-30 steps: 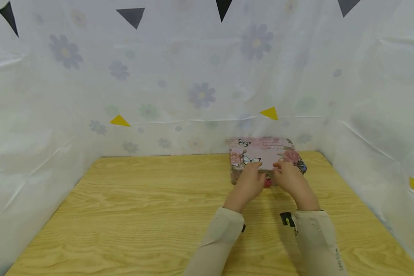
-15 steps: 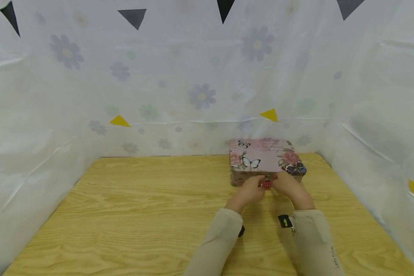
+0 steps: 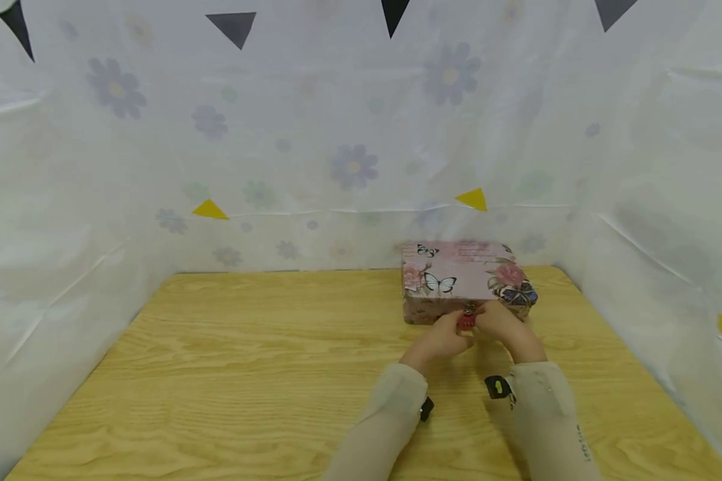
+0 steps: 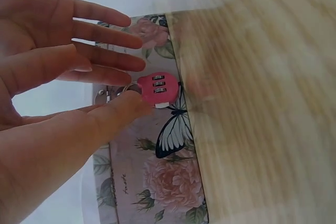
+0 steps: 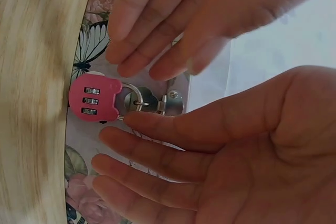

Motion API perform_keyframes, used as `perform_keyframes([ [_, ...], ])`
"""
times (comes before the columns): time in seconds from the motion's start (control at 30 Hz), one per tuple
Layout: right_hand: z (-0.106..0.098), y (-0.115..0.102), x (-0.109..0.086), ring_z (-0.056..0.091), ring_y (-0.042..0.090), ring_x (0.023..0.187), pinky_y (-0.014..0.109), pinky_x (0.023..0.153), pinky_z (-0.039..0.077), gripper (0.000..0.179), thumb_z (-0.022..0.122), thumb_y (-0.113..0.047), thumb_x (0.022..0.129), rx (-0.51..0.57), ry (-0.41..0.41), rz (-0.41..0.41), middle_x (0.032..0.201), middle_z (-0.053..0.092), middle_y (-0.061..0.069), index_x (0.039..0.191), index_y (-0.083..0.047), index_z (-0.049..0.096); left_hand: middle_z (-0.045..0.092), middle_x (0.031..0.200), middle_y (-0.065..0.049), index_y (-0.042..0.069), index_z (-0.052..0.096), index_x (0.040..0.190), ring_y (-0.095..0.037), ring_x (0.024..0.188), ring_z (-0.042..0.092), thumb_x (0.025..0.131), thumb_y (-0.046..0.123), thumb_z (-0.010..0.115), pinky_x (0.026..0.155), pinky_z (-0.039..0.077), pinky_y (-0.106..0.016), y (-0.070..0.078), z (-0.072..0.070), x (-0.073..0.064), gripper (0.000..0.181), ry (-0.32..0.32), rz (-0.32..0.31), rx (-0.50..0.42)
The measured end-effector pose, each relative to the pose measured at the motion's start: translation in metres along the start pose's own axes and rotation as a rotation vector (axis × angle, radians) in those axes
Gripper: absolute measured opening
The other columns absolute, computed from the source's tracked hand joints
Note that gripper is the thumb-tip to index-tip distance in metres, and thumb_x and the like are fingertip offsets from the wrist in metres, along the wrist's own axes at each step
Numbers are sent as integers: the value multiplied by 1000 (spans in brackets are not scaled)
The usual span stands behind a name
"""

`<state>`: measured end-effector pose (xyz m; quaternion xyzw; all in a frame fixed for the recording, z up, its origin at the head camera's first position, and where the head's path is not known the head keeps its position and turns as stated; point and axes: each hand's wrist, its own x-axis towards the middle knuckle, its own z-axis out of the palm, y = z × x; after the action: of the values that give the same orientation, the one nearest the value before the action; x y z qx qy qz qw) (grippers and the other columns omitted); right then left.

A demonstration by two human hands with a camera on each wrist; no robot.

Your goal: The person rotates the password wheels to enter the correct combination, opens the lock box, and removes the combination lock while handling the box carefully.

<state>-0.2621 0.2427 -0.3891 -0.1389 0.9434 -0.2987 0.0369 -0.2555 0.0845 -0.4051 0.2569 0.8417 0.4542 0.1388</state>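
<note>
A pink padlock (image 5: 95, 98) with several number dials hangs from a metal clasp (image 5: 152, 101) on the front of a floral, butterfly-printed box (image 3: 457, 270). My left hand (image 3: 442, 339) is at the lock's left. In the left wrist view, one of its straight fingers (image 4: 113, 111) reaches the padlock's edge and seems to touch it. My right hand (image 3: 505, 329) is on the other side, its fingers (image 5: 152, 153) extended beside the shackle. Neither hand is curled round the lock. The head view hides part of the box front behind both hands.
The box stands on a wood-grain table (image 3: 265, 374), near the back right, close to a white flower-patterned curtain (image 3: 301, 133). White sheets also flank both sides. Yellow triangles (image 3: 473, 199) mark the curtain. A small black device (image 3: 498, 387) is at the right sleeve.
Both hands have come down from the lid's front edge to the padlock. Over the last half second, my left hand has shifted slightly right and lower, while my right hand stays almost in place.
</note>
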Motion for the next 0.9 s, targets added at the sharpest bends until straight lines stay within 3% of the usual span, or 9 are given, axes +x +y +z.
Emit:
perform_keyframes([
  [0.2, 43, 113, 57, 46, 14, 57, 26, 48, 41, 23, 47, -6, 74, -26, 34, -23, 67, 58, 2, 68, -5, 69, 60, 124, -17, -2, 54, 127, -27, 114, 57, 88, 6, 63, 87, 48, -25, -4, 4, -2, 41, 1, -27, -68],
  [0.27, 43, 110, 56, 47, 16, 57, 27, 50, 42, 23, 47, -6, 74, -32, 26, -1, 67, 58, 3, 69, -4, 69, 59, 125, -16, -1, 54, 129, -26, 115, 56, 88, 7, 63, 89, 49, -25, -4, 5, -2, 43, 9, -44, -77],
  [0.43, 21, 54, 27, 42, 20, 55, 32, 48, 36, 18, 49, -7, 77, 26, 8, 95, 63, 49, 7, 62, -2, 58, 57, 131, -15, 1, 50, 134, -24, 121, 53, 89, 11, 64, 98, 46, -28, -4, 7, -2, 49, 28, -69, -92],
  [0.47, 19, 51, 23, 39, 17, 53, 29, 46, 32, 19, 50, -10, 77, 71, 37, 37, 60, 46, 2, 59, -7, 55, 57, 132, -14, 1, 50, 135, -24, 122, 53, 89, 12, 64, 99, 45, -28, -4, 7, -2, 49, 29, -73, -95],
  [0.53, 15, 42, 16, 38, 16, 52, 28, 46, 31, 20, 49, -9, 76, 83, 40, 31, 58, 43, 1, 57, -11, 49, 56, 132, -14, 2, 51, 135, -23, 123, 52, 89, 11, 64, 100, 44, -28, -3, 8, -1, 49, 26, -69, -100],
  [0.67, 14, 46, 16, 41, 18, 54, 29, 48, 34, 18, 49, -7, 76, 71, 26, 50, 60, 46, 3, 59, -9, 50, 55, 134, -14, 1, 48, 138, -23, 123, 52, 90, 11, 63, 101, 44, -28, -2, 10, 0, 51, 23, -75, -132],
  [0.73, 14, 48, 18, 44, 22, 56, 33, 49, 36, 14, 48, -4, 75, 35, 2, 118, 62, 48, 7, 61, -5, 51, 54, 135, -13, 2, 45, 140, -22, 123, 51, 90, 13, 63, 101, 44, -29, -2, 11, 0, 54, 25, -95, -150],
  [0.8, 17, 58, 19, 44, 20, 55, 30, 48, 35, 14, 48, -6, 75, 47, 12, 69, 62, 48, 5, 62, -7, 52, 54, 135, -12, 3, 45, 140, -22, 123, 51, 91, 14, 63, 101, 44, -30, -1, 12, -1, 53, 26, -112, -161],
  [0.9, 14, 52, 15, 45, 21, 57, 31, 49, 37, 13, 47, -6, 75, 48, 10, 53, 64, 48, 7, 64, -4, 54, 53, 136, -12, 4, 45, 140, -22, 124, 51, 92, 16, 63, 101, 44, -31, -1, 13, -1, 53, 37, -134, -180],
])
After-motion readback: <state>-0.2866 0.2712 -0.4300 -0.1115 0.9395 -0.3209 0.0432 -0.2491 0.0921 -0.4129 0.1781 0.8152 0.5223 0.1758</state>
